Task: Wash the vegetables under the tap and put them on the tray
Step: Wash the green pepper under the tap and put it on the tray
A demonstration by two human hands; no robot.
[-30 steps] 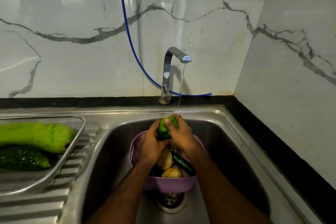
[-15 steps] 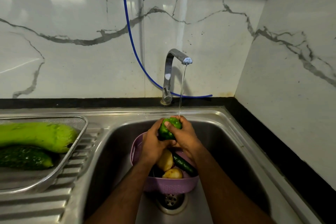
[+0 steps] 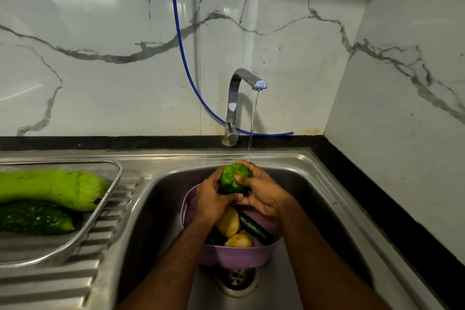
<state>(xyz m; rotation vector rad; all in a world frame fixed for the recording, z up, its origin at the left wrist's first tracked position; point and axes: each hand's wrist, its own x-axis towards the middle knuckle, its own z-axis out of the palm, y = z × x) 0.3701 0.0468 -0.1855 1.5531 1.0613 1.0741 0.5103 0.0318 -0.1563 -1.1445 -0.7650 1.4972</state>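
Green pepper (image 3: 234, 178) sits mid-frame, gripped by both the left hand (image 3: 214, 200) and right hand (image 3: 261, 194) over a purple basket (image 3: 234, 257) with potatoes and a cucumber. Tray (image 3: 75, 241) at left holds two gourds. Further back, the tap (image 3: 241, 98) runs.

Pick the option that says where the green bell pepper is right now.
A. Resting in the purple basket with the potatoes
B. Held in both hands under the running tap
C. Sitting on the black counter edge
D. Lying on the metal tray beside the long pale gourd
B: the left hand and right hand both grip the green bell pepper under the stream from the tap, above the purple basket.
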